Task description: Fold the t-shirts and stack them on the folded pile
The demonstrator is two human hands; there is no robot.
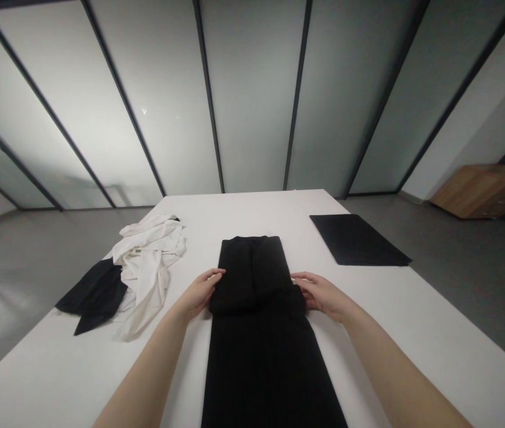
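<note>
A long black garment (274,368) lies flat down the middle of the white table, its lower end running out of view. Its far part is a folded-over layer (238,285) with a crease down the centre and a thick front edge. At the left side of this fold, my left hand (201,291) is closed on the cloth edge, index finger on top. My right hand (319,293) grips the opposite edge, with some fingertips hidden behind the fabric. Whether the garment is a shirt or trousers, I cannot tell.
To the left, a crumpled heap of white cloth (149,249) lies beside a black cloth (98,294) at the table's edge. A flat, folded black cloth (359,241) rests at the right edge of the white table (243,211). Frosted panels (252,107) stand behind; a wooden cabinet (479,193) is far right.
</note>
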